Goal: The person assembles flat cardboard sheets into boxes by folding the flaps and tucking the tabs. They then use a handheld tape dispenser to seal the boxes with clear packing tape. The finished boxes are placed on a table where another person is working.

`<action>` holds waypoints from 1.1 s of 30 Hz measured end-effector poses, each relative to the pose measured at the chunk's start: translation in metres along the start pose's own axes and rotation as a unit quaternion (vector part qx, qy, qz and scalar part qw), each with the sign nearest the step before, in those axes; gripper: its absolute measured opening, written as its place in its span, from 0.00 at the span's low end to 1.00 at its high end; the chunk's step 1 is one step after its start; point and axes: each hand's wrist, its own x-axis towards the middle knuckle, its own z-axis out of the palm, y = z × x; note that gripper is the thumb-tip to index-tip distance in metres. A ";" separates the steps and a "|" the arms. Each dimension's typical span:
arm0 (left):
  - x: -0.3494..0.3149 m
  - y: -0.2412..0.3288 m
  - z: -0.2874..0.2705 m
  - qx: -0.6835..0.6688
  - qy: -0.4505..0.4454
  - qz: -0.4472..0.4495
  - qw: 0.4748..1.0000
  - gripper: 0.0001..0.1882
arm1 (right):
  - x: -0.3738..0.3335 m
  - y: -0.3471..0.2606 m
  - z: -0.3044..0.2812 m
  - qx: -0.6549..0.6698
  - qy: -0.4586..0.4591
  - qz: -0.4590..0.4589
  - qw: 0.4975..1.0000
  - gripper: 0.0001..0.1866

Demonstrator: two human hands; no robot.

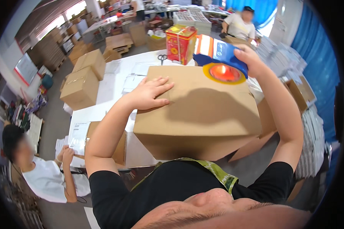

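Note:
A large brown cardboard box (160, 126) stands in front of me on the white table (107, 86). My left hand (153, 92) lies flat on the left part of its top, fingers spread. In my right hand (250, 59) is a blue tape dispenser (230, 53), held above the far right part of the box. An orange-and-white part shows at the dispenser's left end, and a roll with a yellow rim hangs below. The dispenser and hand throw a dark shadow across the box top. Whether any tape touches the box, I cannot tell.
Beyond the box stand a red and gold tin (180, 45) and black scissors (162, 58). Closed cartons (80, 87) are on the left of the table. One person (49, 175) handles papers at lower left; another (240, 24) sits at far right. Stacked bundles (313, 141) line the right.

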 end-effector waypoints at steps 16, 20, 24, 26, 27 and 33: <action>0.005 0.006 0.001 0.039 -0.032 -0.005 0.999 0.36 | 0.006 0.050 0.002 0.075 -0.005 0.158 0.985 0.26; 0.023 0.000 -0.010 -0.122 0.008 -0.032 0.992 0.33 | 0.007 0.047 0.003 0.054 -0.043 0.128 0.989 0.27; 0.051 0.018 -0.027 -0.512 0.051 -0.149 0.844 0.30 | 0.006 0.054 -0.002 0.076 -0.028 0.119 0.990 0.27; 0.058 0.042 -0.033 -0.621 -0.007 -0.211 0.755 0.31 | 0.004 0.058 -0.005 0.080 -0.027 0.106 0.991 0.28; 0.064 0.045 -0.028 -0.652 -0.030 -0.192 0.732 0.32 | 0.004 0.059 -0.006 0.076 -0.039 0.102 0.991 0.28; 0.077 0.051 -0.019 -0.710 -0.031 -0.137 0.690 0.30 | 0.007 0.057 -0.004 0.067 -0.052 0.085 0.993 0.29</action>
